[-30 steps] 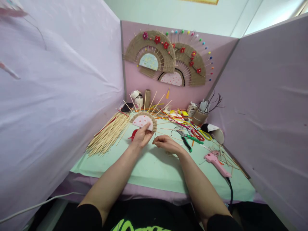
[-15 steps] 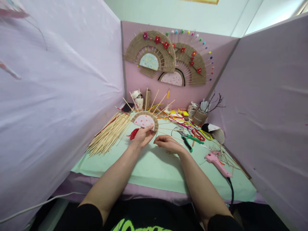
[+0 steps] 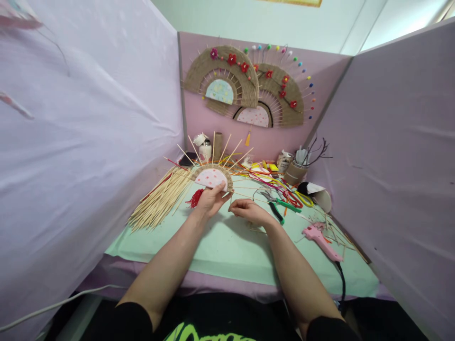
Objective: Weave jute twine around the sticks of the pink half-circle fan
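My left hand [image 3: 210,201] grips the base of a small half-made fan [image 3: 212,177]: a pink dotted half-disc edged with jute, with thin wooden sticks spreading up and out of it. A red tassel [image 3: 195,198] hangs at its left corner. My right hand [image 3: 248,210] is just to the right of it, low over the green mat [image 3: 227,244], fingers curled in a pinch on something I cannot make out.
A pile of wooden sticks [image 3: 159,199] lies to the left. Green-handled pliers [image 3: 276,210], coloured wires [image 3: 284,189] and a pink glue gun [image 3: 320,241] lie to the right. Jars and cups [image 3: 293,170] stand at the back. Two finished fans [image 3: 249,87] hang on the pink wall.
The fan in my left hand has lifted and turned slightly to the left; the red tassel now shows more. My right hand has stayed almost in place.
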Available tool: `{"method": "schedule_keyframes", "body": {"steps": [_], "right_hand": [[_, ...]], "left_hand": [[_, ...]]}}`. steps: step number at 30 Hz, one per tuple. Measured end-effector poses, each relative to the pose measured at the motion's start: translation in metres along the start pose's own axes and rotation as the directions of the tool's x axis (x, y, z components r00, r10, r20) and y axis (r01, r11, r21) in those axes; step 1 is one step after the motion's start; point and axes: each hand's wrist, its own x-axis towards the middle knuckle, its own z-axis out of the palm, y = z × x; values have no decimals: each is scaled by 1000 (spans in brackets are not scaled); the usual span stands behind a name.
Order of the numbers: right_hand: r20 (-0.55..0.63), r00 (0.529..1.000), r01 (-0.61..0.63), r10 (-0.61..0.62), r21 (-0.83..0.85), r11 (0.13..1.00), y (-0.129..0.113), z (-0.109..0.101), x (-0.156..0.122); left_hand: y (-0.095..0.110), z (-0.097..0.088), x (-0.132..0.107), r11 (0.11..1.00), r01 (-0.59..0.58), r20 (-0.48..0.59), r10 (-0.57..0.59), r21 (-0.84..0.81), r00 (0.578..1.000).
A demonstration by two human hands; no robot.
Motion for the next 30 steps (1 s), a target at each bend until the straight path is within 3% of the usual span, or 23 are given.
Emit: {"method": "schedule_keyframes", "body": {"steps": [6, 14, 19, 22, 26, 28, 30], "right_hand": [[-54, 998, -36, 43, 137, 990, 0, -13, -5], [-305, 948, 45, 96, 424, 905, 7, -41, -10], [-498, 864, 211, 72, 489, 847, 8, -51, -11], [-620, 785, 297, 7, 386, 874, 5, -50, -10], [-730, 680, 318, -76, 199, 927, 0, -44, -11], [-708, 701, 282, -85, 166, 945, -1, -40, -12], [-624, 779, 207, -62, 163, 965, -1, -37, -12]], "left_hand": [[7, 0, 3, 999, -28, -59, 26, -46, 998], [10, -3, 6, 990, -114, -132, 103, -78, 986], [11, 1, 2, 989, -146, -125, 141, -30, 982], [10, 3, 1, 985, -173, -152, 171, -5, 974], [10, 2, 4, 968, -252, -171, 247, -4, 954], [10, 0, 5, 960, -280, -185, 273, -13, 944], [11, -1, 7, 955, -294, -191, 283, -31, 940]]}}
